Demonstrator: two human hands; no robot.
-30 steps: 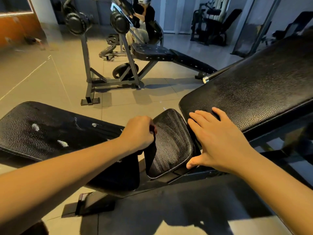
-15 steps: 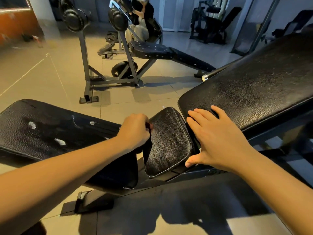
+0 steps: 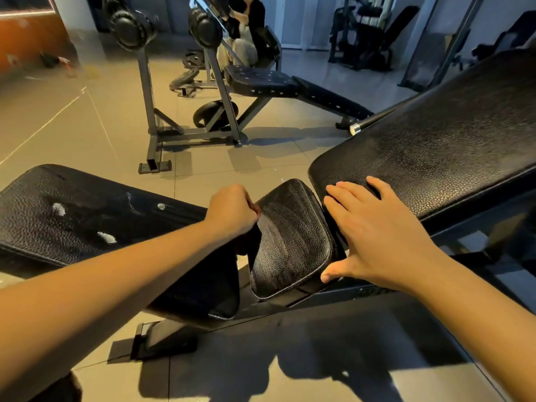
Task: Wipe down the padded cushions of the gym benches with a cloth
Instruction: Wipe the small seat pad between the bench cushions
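You are at the middle of the near bench, working on the small seat cushion that sits between the long flat cushion on your left and the inclined back cushion on your right. I judge the step in hand to be wiping this small pad: faint streaks run across its grained black face, and your wiping hand sits at its left edge.

Your left hand is clenched into a fist against the upper left side of the seat cushion. It appears to grip a dark cloth that hangs into the gap below the knuckles. The cloth is hard to tell apart from the black vinyl around it, so how much of it is bunched in the fist is not clear.

Your right hand is released and flat. Its straight fingers rest on the lower end of the back cushion, and the thumb reaches down beside the right edge of the seat cushion. It grips nothing and looks to be bracing you.

The next move likely calls for drawing the cloth across the seat cushion toward your right hand, pressing evenly into the grain and the rounded edges. After that, the long flat cushion needs care, because pale worn patches break its surface and may snag the cloth.
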